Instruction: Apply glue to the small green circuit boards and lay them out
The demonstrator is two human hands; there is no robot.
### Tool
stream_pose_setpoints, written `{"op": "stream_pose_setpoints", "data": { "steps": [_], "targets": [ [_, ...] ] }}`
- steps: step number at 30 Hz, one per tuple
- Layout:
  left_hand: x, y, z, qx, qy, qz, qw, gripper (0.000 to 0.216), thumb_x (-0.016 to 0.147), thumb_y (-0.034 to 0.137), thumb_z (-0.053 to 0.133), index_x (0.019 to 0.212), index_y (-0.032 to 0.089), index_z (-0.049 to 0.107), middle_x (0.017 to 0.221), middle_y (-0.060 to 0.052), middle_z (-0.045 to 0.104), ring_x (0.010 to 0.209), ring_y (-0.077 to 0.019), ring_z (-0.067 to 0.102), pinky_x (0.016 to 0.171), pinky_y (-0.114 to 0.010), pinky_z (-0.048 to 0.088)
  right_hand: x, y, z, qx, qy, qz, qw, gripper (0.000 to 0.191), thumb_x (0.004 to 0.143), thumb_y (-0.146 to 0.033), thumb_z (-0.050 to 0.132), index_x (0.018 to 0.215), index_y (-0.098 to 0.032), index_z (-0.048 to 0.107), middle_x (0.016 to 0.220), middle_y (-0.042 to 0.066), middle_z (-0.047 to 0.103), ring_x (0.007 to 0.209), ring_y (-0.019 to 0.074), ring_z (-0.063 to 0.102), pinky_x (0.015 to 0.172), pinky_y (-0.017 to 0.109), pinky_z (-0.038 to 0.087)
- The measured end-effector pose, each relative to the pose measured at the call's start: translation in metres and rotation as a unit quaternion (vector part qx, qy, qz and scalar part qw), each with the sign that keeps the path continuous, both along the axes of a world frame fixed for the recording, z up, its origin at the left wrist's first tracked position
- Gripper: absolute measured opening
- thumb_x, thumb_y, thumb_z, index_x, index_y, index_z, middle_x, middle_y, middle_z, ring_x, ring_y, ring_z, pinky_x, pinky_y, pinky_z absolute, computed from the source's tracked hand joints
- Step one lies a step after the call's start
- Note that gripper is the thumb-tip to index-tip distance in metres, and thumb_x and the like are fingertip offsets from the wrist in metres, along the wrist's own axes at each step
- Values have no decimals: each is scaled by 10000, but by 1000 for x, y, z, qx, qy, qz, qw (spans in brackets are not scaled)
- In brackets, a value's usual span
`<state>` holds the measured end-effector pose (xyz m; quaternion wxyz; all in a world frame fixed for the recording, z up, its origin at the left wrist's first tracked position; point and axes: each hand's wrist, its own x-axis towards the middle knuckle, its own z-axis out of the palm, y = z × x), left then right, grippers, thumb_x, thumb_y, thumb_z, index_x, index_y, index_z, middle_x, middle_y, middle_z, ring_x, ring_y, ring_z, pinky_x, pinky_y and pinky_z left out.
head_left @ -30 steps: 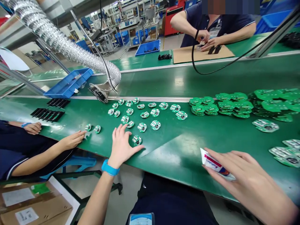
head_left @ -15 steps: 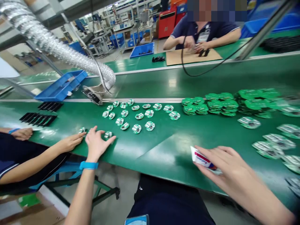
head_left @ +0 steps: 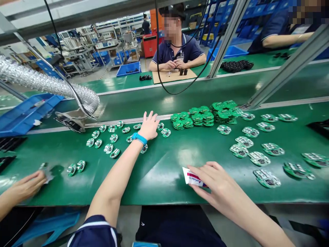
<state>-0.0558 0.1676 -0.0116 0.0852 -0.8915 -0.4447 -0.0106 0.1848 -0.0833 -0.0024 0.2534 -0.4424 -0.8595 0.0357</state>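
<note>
My left hand [head_left: 149, 127], with a blue band at the wrist, reaches to the far side of the green bench. Its fingers are spread over small round circuit boards [head_left: 166, 132], and some boards lie partly hidden beneath the hand and forearm. Whether it touches any of them I cannot tell. Over the bench nearer to me, my right hand [head_left: 209, 180] is closed around a white tube with red and blue print [head_left: 193, 178]. The tube's other end is hidden in the palm.
Stacked green boards [head_left: 202, 116] stand along the back rail, with loose boards [head_left: 259, 158] to the right. At left are a co-worker's hand [head_left: 34, 185], two boards [head_left: 76, 167], a silver duct [head_left: 82, 96] and a blue tray [head_left: 25, 113]. Another person [head_left: 178, 55] sits opposite.
My left hand has gone from two boards near the co-worker at left to the far boards. The view has swung right. My right hand still holds the tube.
</note>
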Motion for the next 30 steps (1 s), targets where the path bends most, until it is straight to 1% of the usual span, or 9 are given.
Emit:
{"op": "stream_pose_setpoints", "data": {
  "steps": [1, 3, 6, 8, 13, 19, 24, 26, 30],
  "targets": [
    [5, 11, 0, -12, 18, -9, 1000, 675, 736, 236, 733, 1392, 112, 631, 1659, -212, 398, 1610, -447, 214, 1308, -724, 79, 4, -2, -1, -3, -2, -7, 1000, 346, 1059, -180, 555, 1405, -153, 553, 988, 64, 712, 853, 223, 643, 946, 434, 430],
    [12, 26, 2, -27, 37, -11, 999, 668, 730, 338, 763, 1348, 104, 667, 1665, -227, 381, 1617, -465, 167, 1298, -743, 32, 11, -4, -4, -4, -3, -21, 1000, 348, 1063, -181, 554, 1409, -151, 548, 979, 61, 708, 848, 220, 639, 936, 436, 430],
    [17, 35, 5, -30, 46, 11, 998, 726, 735, 513, 769, 1305, 69, 695, 1658, -260, 377, 1614, -488, 148, 1294, -741, 6, 18, -4, -8, -4, 0, -33, 999, 349, 1064, -181, 554, 1412, -152, 542, 985, 64, 709, 855, 221, 641, 931, 439, 433],
    [16, 38, 5, -28, 54, 21, 998, 744, 739, 547, 764, 1300, 62, 699, 1656, -267, 377, 1612, -495, 145, 1292, -740, 3, 19, -2, -10, -8, 3, -36, 999, 353, 1063, -182, 557, 1414, -160, 538, 1000, 66, 710, 868, 223, 642, 940, 446, 435],
    [9, 43, 3, -57, 59, 4, 997, 724, 725, 505, 784, 1341, 136, 687, 1675, -214, 375, 1614, -494, 136, 1268, -773, -6, 15, 2, -12, -15, 13, -28, 999, 370, 1050, -167, 572, 1418, -166, 532, 1003, 60, 703, 868, 220, 632, 935, 453, 449],
    [6, 44, 5, -69, 50, -35, 996, 666, 745, 391, 783, 1366, 176, 671, 1681, -197, 367, 1618, -487, 126, 1263, -777, -2, 15, 2, -12, -26, 19, -29, 999, 384, 1051, -167, 567, 1432, -169, 519, 997, 62, 702, 853, 219, 621, 926, 456, 455],
    [18, 29, 11, -82, 47, -127, 987, 824, 665, 319, 856, 1443, 211, 605, 1711, -194, 307, 1622, -489, 101, 1262, -777, 5, 17, 2, -14, -21, 18, -34, 999, 373, 1045, -175, 569, 1417, -171, 534, 997, 66, 713, 860, 225, 641, 914, 441, 468],
    [25, 22, 13, -87, 60, -155, 982, 845, 641, 307, 884, 1435, 213, 611, 1716, -196, 296, 1624, -489, 88, 1264, -772, -7, 17, 2, -14, -16, 19, -33, 999, 371, 1045, -176, 568, 1414, -164, 537, 989, 67, 714, 858, 226, 645, 912, 439, 471],
    [33, 19, 14, -84, 67, -168, 980, 677, 664, 299, 875, 1310, 193, 699, 1711, -189, 312, 1625, -485, 96, 1273, -763, -15, 16, 2, -12, -17, 16, -34, 999, 373, 1042, -170, 578, 1412, -156, 535, 1010, 72, 714, 883, 227, 654, 936, 447, 469]
  ]
}}
